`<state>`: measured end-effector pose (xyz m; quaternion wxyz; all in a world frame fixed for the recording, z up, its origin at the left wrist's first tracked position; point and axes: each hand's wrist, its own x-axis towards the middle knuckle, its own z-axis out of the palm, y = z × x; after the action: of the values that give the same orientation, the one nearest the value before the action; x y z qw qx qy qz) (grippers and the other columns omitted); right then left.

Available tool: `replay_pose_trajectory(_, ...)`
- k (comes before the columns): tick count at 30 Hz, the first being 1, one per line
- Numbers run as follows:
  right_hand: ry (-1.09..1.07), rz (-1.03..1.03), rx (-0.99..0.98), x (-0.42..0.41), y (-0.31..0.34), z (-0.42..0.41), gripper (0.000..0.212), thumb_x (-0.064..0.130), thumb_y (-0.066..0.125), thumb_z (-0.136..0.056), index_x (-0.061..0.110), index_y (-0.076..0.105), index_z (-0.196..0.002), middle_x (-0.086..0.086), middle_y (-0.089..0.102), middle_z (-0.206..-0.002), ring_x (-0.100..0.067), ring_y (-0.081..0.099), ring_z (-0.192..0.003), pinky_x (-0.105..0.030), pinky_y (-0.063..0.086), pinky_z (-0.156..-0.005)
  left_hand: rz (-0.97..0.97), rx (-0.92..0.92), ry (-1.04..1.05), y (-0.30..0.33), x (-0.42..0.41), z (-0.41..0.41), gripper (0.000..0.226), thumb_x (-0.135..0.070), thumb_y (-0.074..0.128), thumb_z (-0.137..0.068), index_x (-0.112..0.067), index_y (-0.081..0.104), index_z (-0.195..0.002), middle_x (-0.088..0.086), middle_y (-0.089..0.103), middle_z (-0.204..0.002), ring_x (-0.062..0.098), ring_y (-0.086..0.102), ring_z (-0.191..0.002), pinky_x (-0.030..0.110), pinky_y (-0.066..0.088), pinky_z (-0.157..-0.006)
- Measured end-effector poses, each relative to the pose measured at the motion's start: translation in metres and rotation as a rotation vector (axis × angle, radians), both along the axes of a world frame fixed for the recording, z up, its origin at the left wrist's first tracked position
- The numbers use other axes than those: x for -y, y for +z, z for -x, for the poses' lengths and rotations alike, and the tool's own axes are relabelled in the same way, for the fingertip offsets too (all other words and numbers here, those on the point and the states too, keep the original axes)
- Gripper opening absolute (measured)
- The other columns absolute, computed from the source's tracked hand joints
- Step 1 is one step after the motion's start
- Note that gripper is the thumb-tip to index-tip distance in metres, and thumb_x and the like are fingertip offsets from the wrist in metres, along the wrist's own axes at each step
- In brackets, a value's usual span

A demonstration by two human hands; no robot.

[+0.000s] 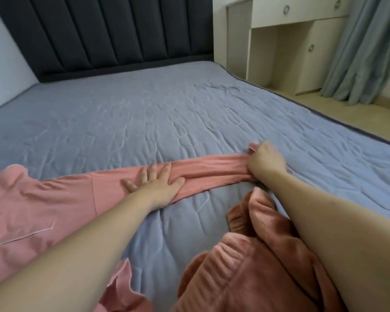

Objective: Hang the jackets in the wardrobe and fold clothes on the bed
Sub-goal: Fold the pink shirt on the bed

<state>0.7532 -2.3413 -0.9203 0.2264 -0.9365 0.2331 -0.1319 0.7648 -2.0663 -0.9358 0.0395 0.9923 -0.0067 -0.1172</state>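
Left hand (pixel 154 184), fingers spread flat, pins pink garment (pixel 54 199) on bed (pixel 144 113) as anchor; right hand (pixel 265 161), fingers curled, grips sleeve end (pixel 212 167), likely pulling it taut before folding. Rust velvet garment (pixel 245 266) lies bunched beside, near edge.

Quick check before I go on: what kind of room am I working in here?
Most likely a home bedroom: a bed with a dark padded headboard, a white dresser beside it, and a long curtain in the corner.
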Motion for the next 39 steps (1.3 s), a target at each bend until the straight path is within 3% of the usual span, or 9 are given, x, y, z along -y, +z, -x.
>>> replay_pose_trajectory(4,-0.082,0.180,0.303,0.021,0.008,-0.019,0.025,0.020,0.037,-0.098,0.008,0.049,-0.118,-0.017,0.054,-0.120,-0.037,0.051,-0.112,-0.042,0.037,-0.092,0.057,0.124,-0.094,-0.010,0.039,-0.014,0.088,-0.087,0.002,-0.071,-0.047,-0.005,-0.149,-0.010,-0.008,-0.162,0.020,-0.011,-0.149,0.072,-0.007,-0.104)
replay_pose_trajectory(8,-0.090,0.273,0.082,0.011,-0.023,-0.021,0.037,0.029,0.035,-0.100,0.005,0.043,-0.126,-0.021,0.039,-0.132,-0.037,0.037,-0.122,-0.044,0.027,-0.102,-0.010,0.390,-0.084,-0.038,0.049,0.001,0.092,-0.081,-0.010,-0.072,-0.037,0.003,-0.152,-0.005,0.005,-0.162,0.022,-0.002,-0.148,0.072,-0.001,-0.106)
replay_pose_trajectory(14,0.191,0.238,0.102,-0.030,0.002,-0.001,0.060,0.045,0.035,-0.096,0.007,0.032,-0.142,-0.018,0.015,-0.155,-0.035,0.015,-0.142,-0.053,0.000,-0.115,-0.050,0.228,-0.075,-0.027,0.038,0.029,0.081,-0.073,0.007,-0.087,-0.029,-0.003,-0.154,-0.002,-0.006,-0.163,0.022,-0.010,-0.148,0.065,-0.004,-0.111)
replay_pose_trajectory(19,0.401,0.273,-0.108,-0.083,0.050,0.037,0.044,0.028,0.042,-0.093,0.012,0.050,-0.132,-0.014,0.032,-0.146,-0.033,0.029,-0.136,-0.047,0.016,-0.114,-0.059,0.122,-0.200,0.006,-0.029,0.111,0.071,-0.066,0.021,-0.091,-0.034,0.008,-0.153,-0.003,0.000,-0.163,0.019,-0.002,-0.149,0.054,-0.010,-0.114)
replay_pose_trajectory(25,0.748,0.254,-0.289,-0.189,0.098,0.105,0.032,0.018,0.043,-0.088,0.005,0.061,-0.110,-0.018,0.058,-0.120,-0.030,0.061,-0.093,-0.030,0.045,-0.078,0.071,0.622,-0.082,0.056,-0.121,0.248,0.046,-0.044,0.037,-0.080,-0.012,0.061,-0.102,0.013,0.058,-0.108,0.036,0.054,-0.096,0.044,0.044,-0.084)
replay_pose_trajectory(29,0.837,0.058,-0.825,-0.255,0.066,0.182,0.036,0.046,0.051,-0.086,0.011,0.059,-0.089,-0.008,0.064,-0.081,-0.026,0.065,-0.067,-0.028,0.052,-0.058,0.059,0.277,0.002,0.033,-0.153,0.344,0.049,-0.061,0.050,-0.062,-0.021,0.051,-0.090,0.002,0.056,-0.092,0.030,0.056,-0.088,0.041,0.044,-0.075)
replay_pose_trajectory(32,0.790,0.050,-0.685,-0.272,0.042,0.214,0.056,0.065,0.047,-0.085,0.013,0.066,-0.095,-0.003,0.067,-0.080,-0.023,0.064,-0.075,-0.027,0.048,-0.067,-0.068,0.158,0.034,0.021,-0.167,0.364,0.042,-0.036,0.055,-0.069,-0.019,0.052,-0.108,0.004,0.053,-0.110,0.030,0.052,-0.102,0.039,0.043,-0.085)
replay_pose_trajectory(36,0.506,-0.559,-0.656,-0.267,0.059,0.241,0.033,0.039,0.057,-0.094,0.007,0.060,-0.097,-0.010,0.066,-0.093,-0.023,0.060,-0.077,-0.031,0.048,-0.074,0.201,0.060,-0.022,0.058,-0.189,0.361,0.024,-0.004,0.050,-0.078,-0.016,0.061,-0.096,0.007,0.063,-0.100,0.029,0.059,-0.096,0.028,0.045,-0.072)
replay_pose_trajectory(39,0.502,-0.446,-0.809,-0.267,0.083,0.270,0.028,0.024,0.046,-0.098,-0.001,0.059,-0.094,-0.018,0.065,-0.093,-0.031,0.061,-0.078,-0.035,0.050,-0.074,0.374,-0.136,-0.065,0.111,-0.226,0.376,0.027,0.007,0.042,-0.072,-0.014,0.047,-0.058,-0.001,0.043,-0.056,0.020,0.040,-0.058,0.027,0.028,-0.045)
